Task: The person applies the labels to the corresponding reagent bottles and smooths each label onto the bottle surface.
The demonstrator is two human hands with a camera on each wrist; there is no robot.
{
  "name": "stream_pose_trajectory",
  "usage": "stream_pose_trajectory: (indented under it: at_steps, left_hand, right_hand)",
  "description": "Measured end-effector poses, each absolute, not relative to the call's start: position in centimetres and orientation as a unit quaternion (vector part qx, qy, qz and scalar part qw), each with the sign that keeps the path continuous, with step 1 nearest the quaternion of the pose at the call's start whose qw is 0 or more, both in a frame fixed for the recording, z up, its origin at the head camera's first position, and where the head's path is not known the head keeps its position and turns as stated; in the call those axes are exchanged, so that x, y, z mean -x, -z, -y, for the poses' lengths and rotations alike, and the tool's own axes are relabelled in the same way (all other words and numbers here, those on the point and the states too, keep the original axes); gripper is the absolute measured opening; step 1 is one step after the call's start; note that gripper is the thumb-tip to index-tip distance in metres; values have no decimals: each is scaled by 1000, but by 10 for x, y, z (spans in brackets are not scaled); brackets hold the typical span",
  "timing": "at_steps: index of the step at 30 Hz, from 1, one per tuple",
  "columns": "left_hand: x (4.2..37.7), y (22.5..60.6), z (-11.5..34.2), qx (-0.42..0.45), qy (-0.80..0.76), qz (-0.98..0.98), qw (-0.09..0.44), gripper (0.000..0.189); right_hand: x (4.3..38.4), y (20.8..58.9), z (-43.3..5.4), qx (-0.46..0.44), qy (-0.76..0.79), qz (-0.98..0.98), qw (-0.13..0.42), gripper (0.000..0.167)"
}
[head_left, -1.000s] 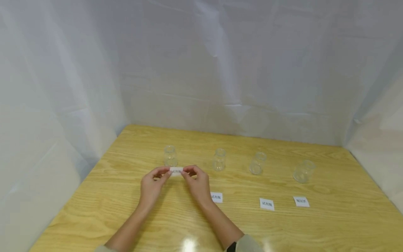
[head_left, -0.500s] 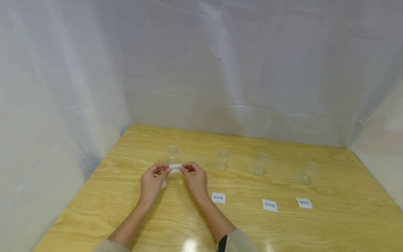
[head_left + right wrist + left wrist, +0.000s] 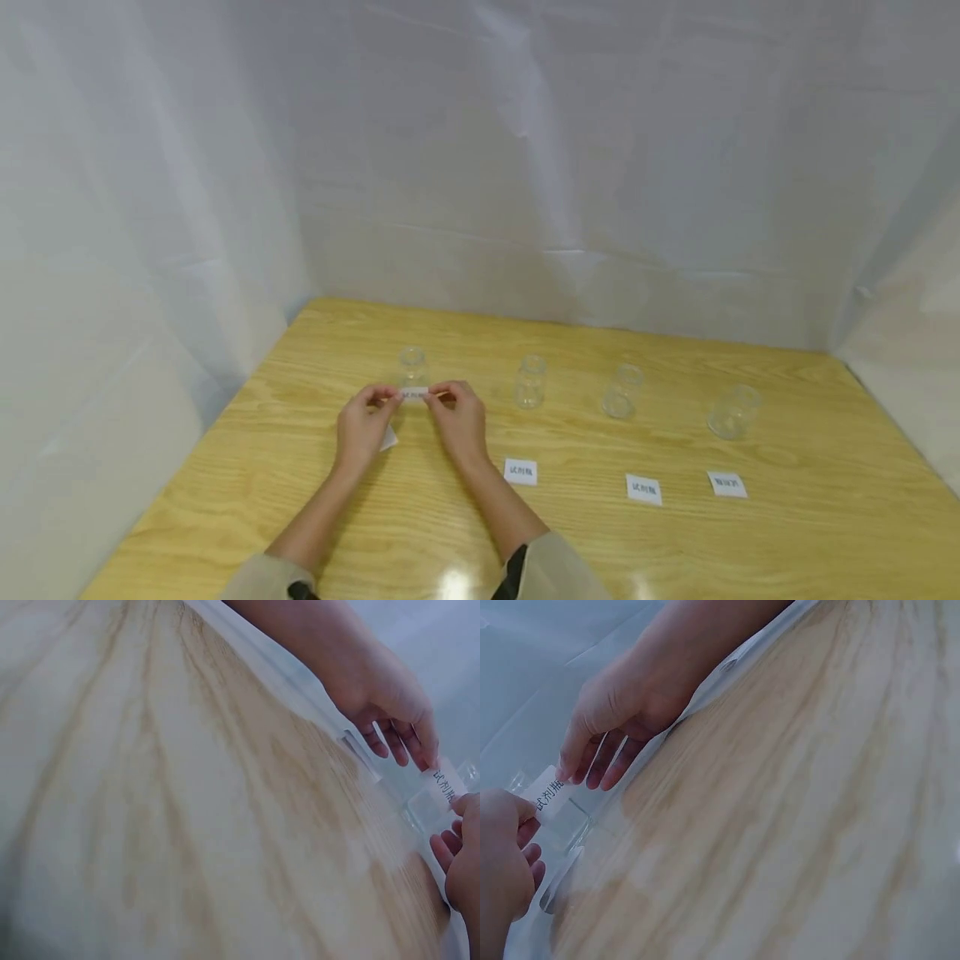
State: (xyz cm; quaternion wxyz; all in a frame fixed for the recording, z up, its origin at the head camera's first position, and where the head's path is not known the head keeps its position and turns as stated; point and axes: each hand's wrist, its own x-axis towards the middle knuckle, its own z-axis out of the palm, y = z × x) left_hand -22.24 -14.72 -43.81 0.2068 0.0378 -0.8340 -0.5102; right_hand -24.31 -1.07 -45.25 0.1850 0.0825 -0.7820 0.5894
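Note:
A small white label (image 3: 415,392) with printed characters is stretched between both hands. My left hand (image 3: 362,427) pinches its left end between thumb and fingers, and my right hand (image 3: 459,425) pinches the right end. Directly behind the label stands a clear glass bottle (image 3: 412,363), its lower part covered. In the left wrist view the label (image 3: 549,793) lies in front of the glass; whether it touches cannot be told. The right wrist view also has the label (image 3: 444,782) held by fingertips at both ends. A white paper piece (image 3: 388,438) lies partly hidden beside the left hand.
Three more clear glass bottles stand in a row to the right: one (image 3: 530,383), another (image 3: 622,392) and a last one (image 3: 733,412). Nearer lie three printed labels: one (image 3: 521,472), a second (image 3: 644,490), a third (image 3: 727,484). White sheeting (image 3: 450,167) surrounds the wooden table (image 3: 420,533).
Both hands have moved slightly away from the body, bringing the label toward the leftmost bottle. The paper piece beside the left hand has come into view. The head view has shifted a little.

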Motion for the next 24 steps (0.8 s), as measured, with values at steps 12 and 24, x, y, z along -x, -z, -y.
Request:
stream_pose_trajectory:
  at_steps: [12, 24]
  left_hand:
    - [230, 438, 149, -36, 496, 847, 187, 15]
    - [234, 440, 152, -6, 522, 835, 173, 12]
  right_hand:
    - [249, 454, 13, -90, -607, 769, 176, 4]
    - [250, 454, 14, -91, -614, 766, 169, 4]
